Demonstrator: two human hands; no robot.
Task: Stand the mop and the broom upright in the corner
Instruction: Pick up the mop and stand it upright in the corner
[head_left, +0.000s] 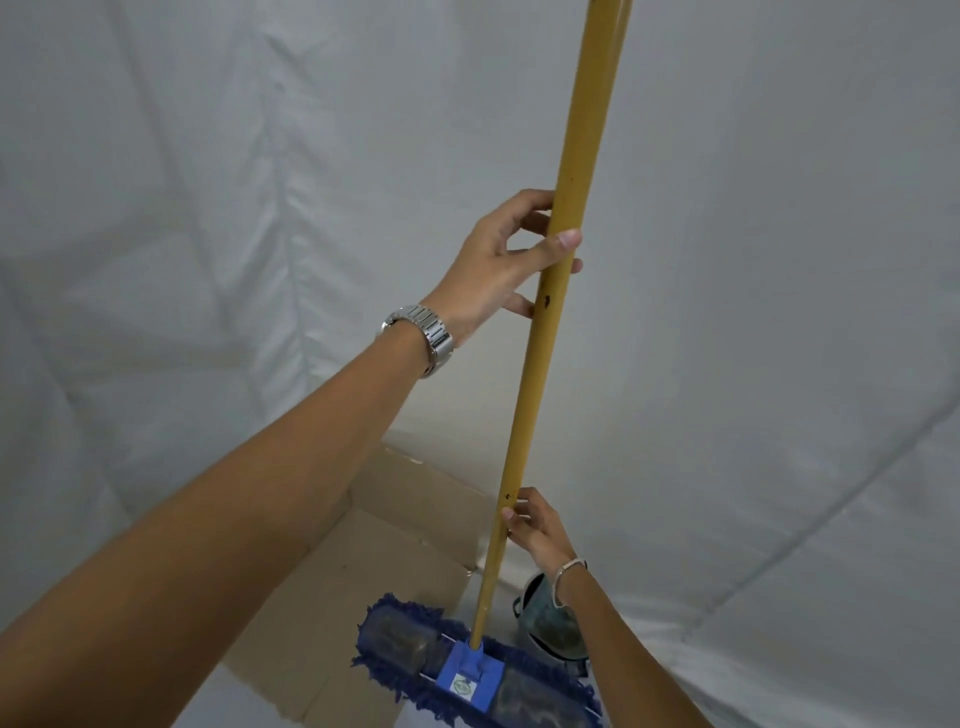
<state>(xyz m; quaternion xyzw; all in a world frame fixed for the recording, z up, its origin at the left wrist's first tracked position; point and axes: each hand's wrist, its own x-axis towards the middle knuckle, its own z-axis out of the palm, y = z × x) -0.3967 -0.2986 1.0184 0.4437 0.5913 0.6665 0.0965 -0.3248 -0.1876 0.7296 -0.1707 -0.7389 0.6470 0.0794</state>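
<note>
Both forearms reach forward from the bottom of my view, the left one large and close, with a metal watch (421, 332) on its wrist. My left hand (501, 265) is wrapped around the yellow pole (558, 270) about midway up: thumb across the near side, fingers curled behind it, a closed grip on the mop (519, 519). My right hand (537, 527) sits much lower on the same pole, to its right, with fingertips pressed against the shaft; I see contact there, but I cannot tell whether that hand is fully closed round it. A thin bracelet (569, 571) circles the right wrist.

I have the mop nearly upright, the pole leaning slightly to the right as it rises out of the top of frame. Its blue head (467, 670) lies flat on the floor at the bottom, fringe spread to both sides, with the pole socketed into a blue bracket at its centre. The head rests partly on flattened cardboard (363, 561) that covers the floor. Just right of the pole's base, behind my right wrist, is a dark rounded object I cannot identify. White sheeting (208, 208) drapes the walls on either side, meeting in the corner behind the mop.
</note>
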